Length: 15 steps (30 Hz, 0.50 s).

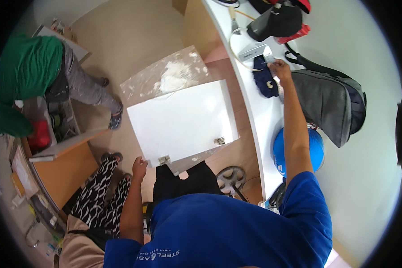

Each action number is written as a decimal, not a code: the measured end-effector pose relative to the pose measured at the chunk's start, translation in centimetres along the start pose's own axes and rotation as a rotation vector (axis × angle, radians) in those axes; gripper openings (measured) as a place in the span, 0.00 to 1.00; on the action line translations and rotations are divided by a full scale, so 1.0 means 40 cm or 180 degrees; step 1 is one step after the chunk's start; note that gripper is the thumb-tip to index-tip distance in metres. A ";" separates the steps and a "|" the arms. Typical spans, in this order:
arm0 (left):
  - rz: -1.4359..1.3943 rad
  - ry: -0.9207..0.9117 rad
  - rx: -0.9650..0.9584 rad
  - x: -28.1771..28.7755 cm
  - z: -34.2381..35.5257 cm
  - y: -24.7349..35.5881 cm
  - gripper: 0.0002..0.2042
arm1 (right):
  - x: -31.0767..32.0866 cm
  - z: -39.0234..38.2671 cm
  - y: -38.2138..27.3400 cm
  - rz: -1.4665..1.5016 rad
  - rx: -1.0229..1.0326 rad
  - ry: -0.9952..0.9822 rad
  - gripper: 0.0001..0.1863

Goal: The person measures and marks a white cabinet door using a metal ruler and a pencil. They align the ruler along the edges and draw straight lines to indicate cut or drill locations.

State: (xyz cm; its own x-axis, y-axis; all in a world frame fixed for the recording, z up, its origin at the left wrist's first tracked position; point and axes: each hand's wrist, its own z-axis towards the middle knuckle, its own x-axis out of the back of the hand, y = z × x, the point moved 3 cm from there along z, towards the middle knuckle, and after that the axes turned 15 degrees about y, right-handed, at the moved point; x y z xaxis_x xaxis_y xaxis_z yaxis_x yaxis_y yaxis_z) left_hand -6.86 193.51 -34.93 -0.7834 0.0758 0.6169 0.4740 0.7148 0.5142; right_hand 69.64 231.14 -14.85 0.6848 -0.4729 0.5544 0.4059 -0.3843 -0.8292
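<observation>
Blue shirt cloth filled the foreground, and beyond it the left hand was at the near-left corner of a white panel, its fingers loosely bent, though whether they gripped the edge could not be told. Two metal hinges sat along that panel's near edge, and it lay over a dusty brown board. Over the white table, the right hand's fingers met a small pale item beside dark blue cloth, their grip unclear, near a grey backpack.
</observation>
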 end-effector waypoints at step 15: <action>-0.0796 0.0143 -0.2728 -0.036 0.173 0.990 0.10 | -0.066 -0.373 -0.077 -0.1187 0.2537 0.1773 0.06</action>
State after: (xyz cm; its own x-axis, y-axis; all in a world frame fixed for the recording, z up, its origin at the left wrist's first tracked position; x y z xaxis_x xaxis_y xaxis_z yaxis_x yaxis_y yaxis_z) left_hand 10.24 226.52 -19.58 -0.8963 -0.0528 0.4403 0.4430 -0.0597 0.8945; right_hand 57.55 221.76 -12.70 0.1397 -0.8086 0.5715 0.9552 -0.0419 -0.2928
